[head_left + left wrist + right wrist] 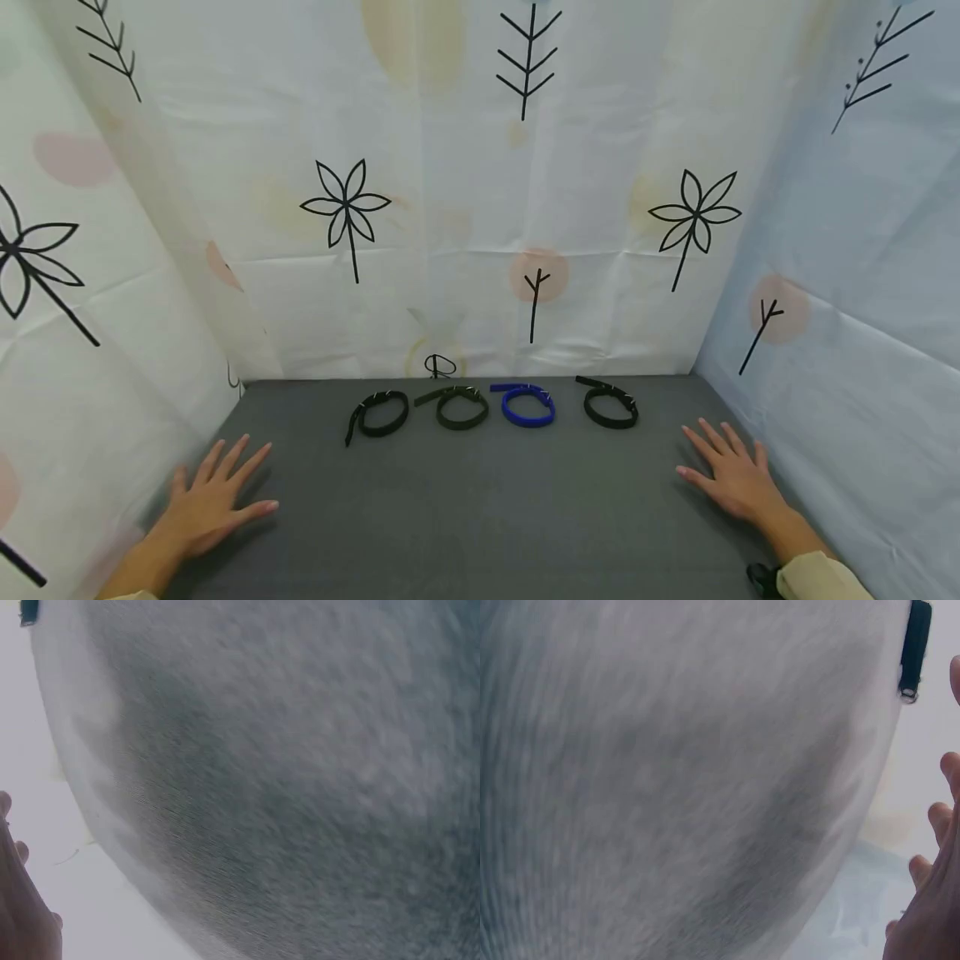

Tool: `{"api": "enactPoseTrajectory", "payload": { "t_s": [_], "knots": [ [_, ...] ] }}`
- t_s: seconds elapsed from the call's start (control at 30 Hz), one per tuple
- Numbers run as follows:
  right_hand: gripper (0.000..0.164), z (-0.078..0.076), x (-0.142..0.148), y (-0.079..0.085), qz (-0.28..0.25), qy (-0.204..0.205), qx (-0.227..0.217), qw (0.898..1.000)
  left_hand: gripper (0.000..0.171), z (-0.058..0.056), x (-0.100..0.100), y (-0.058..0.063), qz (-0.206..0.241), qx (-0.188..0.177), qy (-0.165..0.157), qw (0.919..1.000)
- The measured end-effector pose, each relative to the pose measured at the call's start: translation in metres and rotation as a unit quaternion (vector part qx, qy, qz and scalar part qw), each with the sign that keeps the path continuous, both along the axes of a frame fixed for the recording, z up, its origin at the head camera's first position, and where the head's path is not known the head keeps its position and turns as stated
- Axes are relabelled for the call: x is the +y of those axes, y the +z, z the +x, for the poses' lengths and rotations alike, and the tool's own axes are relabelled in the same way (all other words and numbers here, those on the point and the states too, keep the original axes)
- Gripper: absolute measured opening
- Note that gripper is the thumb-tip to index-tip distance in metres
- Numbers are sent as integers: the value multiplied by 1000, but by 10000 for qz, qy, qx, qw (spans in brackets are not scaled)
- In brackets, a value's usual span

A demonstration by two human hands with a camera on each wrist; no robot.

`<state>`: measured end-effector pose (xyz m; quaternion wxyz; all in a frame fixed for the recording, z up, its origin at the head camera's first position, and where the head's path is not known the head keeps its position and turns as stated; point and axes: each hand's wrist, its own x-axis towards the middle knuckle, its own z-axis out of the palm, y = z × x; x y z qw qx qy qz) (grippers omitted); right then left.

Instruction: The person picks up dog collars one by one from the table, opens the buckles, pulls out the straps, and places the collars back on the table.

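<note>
My left hand [206, 508] is at the left side of the grey table [480, 517], fingers spread and holding nothing. The right hand [735, 479] mirrors it at the right side, its fingers spread too. Between them, along the back edge, lie coiled buckled straps like small belts: a black strap [384, 431] at left, then an olive green strap [462, 426], a blue strap [529, 422] and another black strap [611, 424] at right. Each is looped into a ring with one tail sticking out. A dark strap [914, 649] shows at the right wrist view's upper edge, apart from the fingers.
White cloth with printed flowers and twigs hangs as a back wall [450, 317], a left wall [90, 433] and a right wall [862, 400] around the table. Both hands are close to the side walls. A black band [763, 581] is at the right wrist.
</note>
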<state>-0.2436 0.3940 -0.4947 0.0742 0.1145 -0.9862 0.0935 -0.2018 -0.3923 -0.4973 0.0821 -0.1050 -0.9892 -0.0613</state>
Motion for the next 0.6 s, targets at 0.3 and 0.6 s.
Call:
{"api": "enactPoseTrajectory", "payload": {
  "t_s": [0.3,0.6],
  "knots": [
    [66,5,-24,15,-58,250,323,9991,75,-4,25,11,388,-35,-395,9985],
    [46,5,-61,24,-636,591,1302,9877,60,-7,58,22,966,363,-666,9924]
  ]
}}
